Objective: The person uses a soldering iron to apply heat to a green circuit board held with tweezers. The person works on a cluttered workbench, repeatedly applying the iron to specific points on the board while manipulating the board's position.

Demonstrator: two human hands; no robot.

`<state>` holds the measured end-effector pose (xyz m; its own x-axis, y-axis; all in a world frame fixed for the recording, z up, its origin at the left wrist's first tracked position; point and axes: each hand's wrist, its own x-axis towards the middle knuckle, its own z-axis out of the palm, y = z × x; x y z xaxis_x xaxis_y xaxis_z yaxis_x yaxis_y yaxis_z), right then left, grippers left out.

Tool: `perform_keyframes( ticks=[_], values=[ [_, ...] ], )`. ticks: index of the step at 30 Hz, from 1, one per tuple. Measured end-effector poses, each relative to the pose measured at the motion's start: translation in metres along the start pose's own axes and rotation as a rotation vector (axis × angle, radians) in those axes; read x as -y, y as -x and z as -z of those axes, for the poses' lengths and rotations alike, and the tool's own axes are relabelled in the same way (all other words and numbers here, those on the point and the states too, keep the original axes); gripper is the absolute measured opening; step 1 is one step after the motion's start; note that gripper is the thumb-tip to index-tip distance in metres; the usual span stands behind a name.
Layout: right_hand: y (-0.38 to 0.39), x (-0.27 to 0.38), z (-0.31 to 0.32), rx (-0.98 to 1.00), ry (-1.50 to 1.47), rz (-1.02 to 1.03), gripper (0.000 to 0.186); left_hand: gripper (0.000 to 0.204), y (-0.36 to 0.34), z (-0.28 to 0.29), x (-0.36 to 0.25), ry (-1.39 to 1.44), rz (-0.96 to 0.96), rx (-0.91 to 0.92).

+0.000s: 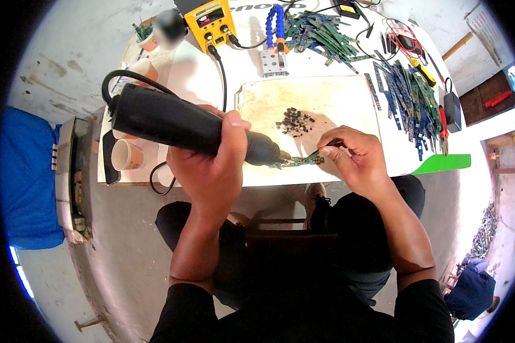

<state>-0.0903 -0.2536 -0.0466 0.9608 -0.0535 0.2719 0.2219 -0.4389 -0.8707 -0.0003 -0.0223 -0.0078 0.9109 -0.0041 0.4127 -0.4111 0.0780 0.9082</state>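
At centre frame, the left hand point(214, 166) grips a thick black hot-air tool point(183, 126), its nozzle pointing right at a small green circuit board point(300, 162) lying near the front edge of the white counter point(194, 74). Just right of it, the right hand point(357, 157) pinches thin tweezers point(320, 150), their tips touching the board. Above the board, a pile of small black parts point(294, 122) sits on a stained mat point(332, 100). Upper centre stands a yellow control station point(209, 23); at upper right, heaps of green board strips point(406, 97).
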Motion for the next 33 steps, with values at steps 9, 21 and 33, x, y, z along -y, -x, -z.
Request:
perform_keyframes(
  ticks=[9, 21, 33],
  values=[
    [0.0, 0.001, 0.001, 0.032, -0.014, -0.029, 0.009, 0.009, 0.0, 0.001, 0.001, -0.012, 0.009, -0.006],
    [-0.002, 0.006, 0.004, 0.062, 0.066, 0.076, 0.009, 0.006, -0.001, 0.001, 0.001, -0.005, -0.043, 0.012],
    [0.003, -0.001, 0.0, 0.06, 0.061, 0.071, 0.009, 0.004, -0.003, 0.013, 0.011, -0.155, -0.153, 0.117]
  ],
)
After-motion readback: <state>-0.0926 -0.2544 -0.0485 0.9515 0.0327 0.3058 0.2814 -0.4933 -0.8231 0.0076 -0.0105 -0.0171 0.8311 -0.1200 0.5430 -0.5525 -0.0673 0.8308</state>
